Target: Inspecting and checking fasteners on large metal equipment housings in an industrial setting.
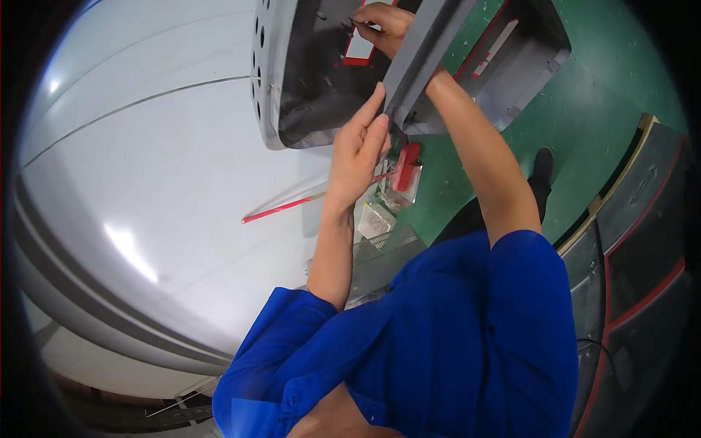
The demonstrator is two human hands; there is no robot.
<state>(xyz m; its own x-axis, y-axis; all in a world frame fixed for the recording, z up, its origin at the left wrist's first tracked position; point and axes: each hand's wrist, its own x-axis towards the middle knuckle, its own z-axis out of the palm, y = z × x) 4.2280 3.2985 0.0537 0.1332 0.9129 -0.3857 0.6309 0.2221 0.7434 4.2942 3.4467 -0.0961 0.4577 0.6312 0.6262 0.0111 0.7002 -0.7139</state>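
Note:
A large grey panel with dark recessed bays and a raised rib [421,55] stands in front of me. My left hand [355,157] is at the rib's lower edge, index finger and thumb against it and the other fingers curled. My right hand [387,26] reaches past the rib into the left bay. Its fingers are bent together at a white rectangle [360,45] bordered in red on the bay's dark surface. Whatever lies between those fingertips is too small to tell. A white strip with red edging [496,47] shows in the right bay.
A large glossy white curved body [168,153] fills the left side. Below the panel are a thin red stick [281,210], a red object [407,164] and a clear container [376,221]. Grey panels with red lines [646,252] stand at right. The floor [599,117] is green.

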